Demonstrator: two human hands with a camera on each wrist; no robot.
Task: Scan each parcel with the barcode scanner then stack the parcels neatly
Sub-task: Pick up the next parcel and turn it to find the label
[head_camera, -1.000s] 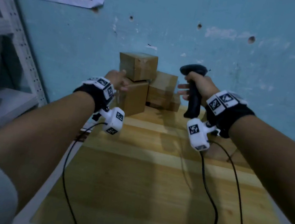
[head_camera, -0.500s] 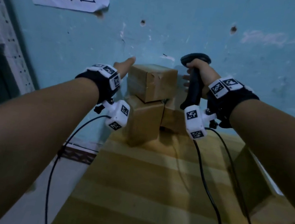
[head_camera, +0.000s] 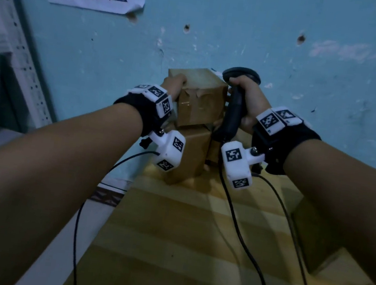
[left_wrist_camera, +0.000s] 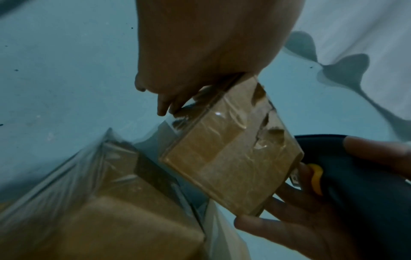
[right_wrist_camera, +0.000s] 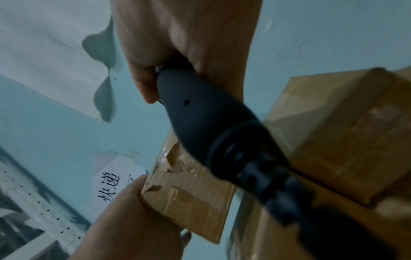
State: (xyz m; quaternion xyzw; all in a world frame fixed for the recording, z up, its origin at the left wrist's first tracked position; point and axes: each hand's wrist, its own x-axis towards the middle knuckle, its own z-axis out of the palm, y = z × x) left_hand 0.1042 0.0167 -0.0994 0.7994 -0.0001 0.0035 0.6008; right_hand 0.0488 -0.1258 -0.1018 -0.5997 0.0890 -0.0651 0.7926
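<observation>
Brown taped cardboard parcels are stacked against the blue wall at the table's far end. My left hand (head_camera: 175, 84) grips the top parcel (head_camera: 201, 100) by its upper left edge, fingers curled over it (left_wrist_camera: 164, 107). In the left wrist view this top parcel (left_wrist_camera: 231, 154) is tilted, with a gap above the lower parcel (left_wrist_camera: 115, 216). My right hand (head_camera: 245, 95) grips the black barcode scanner (head_camera: 234, 105) upright by its handle, right beside the parcel. Its free fingers (left_wrist_camera: 262, 227) touch the parcel's right side near the yellow trigger (left_wrist_camera: 317, 177). The scanner handle (right_wrist_camera: 200, 119) fills the right wrist view.
The lower parcel (head_camera: 189, 152) and another parcel (head_camera: 214, 152) behind it stand on the wooden table (head_camera: 179, 249). A dark box shape (head_camera: 314, 235) sits at the table's right edge. A white metal rack (head_camera: 17, 29) stands at the left, and sensor cables trail over the table.
My left hand, held open beside the top parcel half a second ago, now grips its top edge. The right hand has brought the scanner against the parcel's right side.
</observation>
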